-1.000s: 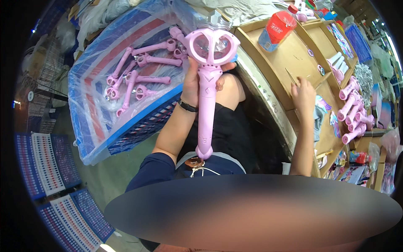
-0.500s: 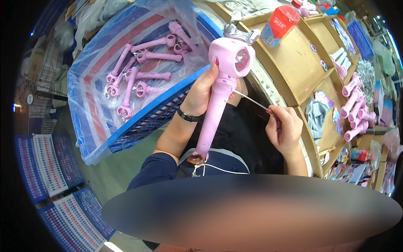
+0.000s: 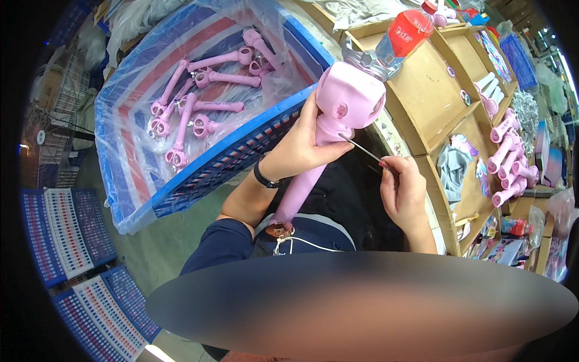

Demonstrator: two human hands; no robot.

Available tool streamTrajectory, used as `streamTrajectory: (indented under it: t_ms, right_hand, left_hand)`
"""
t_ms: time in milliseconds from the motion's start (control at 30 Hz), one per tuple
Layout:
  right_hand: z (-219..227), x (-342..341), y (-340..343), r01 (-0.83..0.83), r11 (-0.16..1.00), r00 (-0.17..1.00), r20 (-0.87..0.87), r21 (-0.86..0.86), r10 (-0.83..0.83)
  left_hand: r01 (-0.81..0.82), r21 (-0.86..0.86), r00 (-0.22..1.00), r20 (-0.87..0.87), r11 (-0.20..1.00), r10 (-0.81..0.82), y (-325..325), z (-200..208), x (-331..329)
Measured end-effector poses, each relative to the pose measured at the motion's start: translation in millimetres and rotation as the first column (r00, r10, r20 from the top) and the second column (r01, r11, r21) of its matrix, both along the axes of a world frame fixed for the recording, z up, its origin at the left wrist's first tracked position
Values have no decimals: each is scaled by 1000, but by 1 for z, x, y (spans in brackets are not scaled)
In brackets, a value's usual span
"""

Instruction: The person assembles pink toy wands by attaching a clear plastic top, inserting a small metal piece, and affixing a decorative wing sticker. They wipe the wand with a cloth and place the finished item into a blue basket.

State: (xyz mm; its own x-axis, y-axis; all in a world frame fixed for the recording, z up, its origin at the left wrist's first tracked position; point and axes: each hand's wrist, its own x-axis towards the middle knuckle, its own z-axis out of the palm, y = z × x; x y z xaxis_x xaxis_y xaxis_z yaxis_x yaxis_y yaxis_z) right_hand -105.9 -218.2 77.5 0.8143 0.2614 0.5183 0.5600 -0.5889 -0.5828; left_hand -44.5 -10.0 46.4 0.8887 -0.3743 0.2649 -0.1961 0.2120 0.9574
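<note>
A pink toy wand (image 3: 350, 96) with a bulbous head and a silver crown-like top (image 3: 369, 63) slants across my lap. Its lower end rests near my shirt, by a brown round piece (image 3: 280, 230). My left hand (image 3: 304, 142) is closed round its neck, the thumb lying along the front. In my right hand (image 3: 403, 190) is a thin metal rod (image 3: 363, 149), pinched near a small reddish end. The rod's other tip reaches the wand's neck beside my left thumb; whether it goes into a hole I cannot tell.
A blue plastic-lined crate (image 3: 241, 130) with several pink wands stands left. On the right are cardboard trays (image 3: 422, 96), a red-labelled bottle (image 3: 405, 35), grey cloth (image 3: 453, 172) and stacked pink wand parts (image 3: 506, 157). Blue and white crates (image 3: 72, 235) sit lower left.
The wand has turned about its length, its large window swinging right and a small round hole now facing up. Its head moved slightly right. My left thumb shifted down across the neck.
</note>
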Motion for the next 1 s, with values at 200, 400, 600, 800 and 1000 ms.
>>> streamTrajectory:
  t_ms: [200, 400, 600, 800, 1000]
  right_hand:
    - [-7, -2, -7, 60, 984, 997, -29, -169, -66]
    - [-18, -5, -10, -1, 999, 973, -230, 54, 14]
    - [-26, -11, -18, 214, 896, 570, -795, 389, 209]
    - [-24, -7, -18, 251, 856, 480, -826, 451, 295]
    - [-5, -17, 3, 236, 958, 971, 0, -164, -239]
  left_hand:
    - [-113, 199, 988, 124, 974, 89, -7, -6, -3]
    - [-182, 300, 967, 227, 936, 115, -9, -15, -7]
    - [-252, 413, 938, 327, 875, 116, -4, -20, -11]
    - [-82, 264, 987, 154, 961, 42, -5, -27, -8]
    - [123, -441, 845, -423, 889, -326, 12, -41, 9]
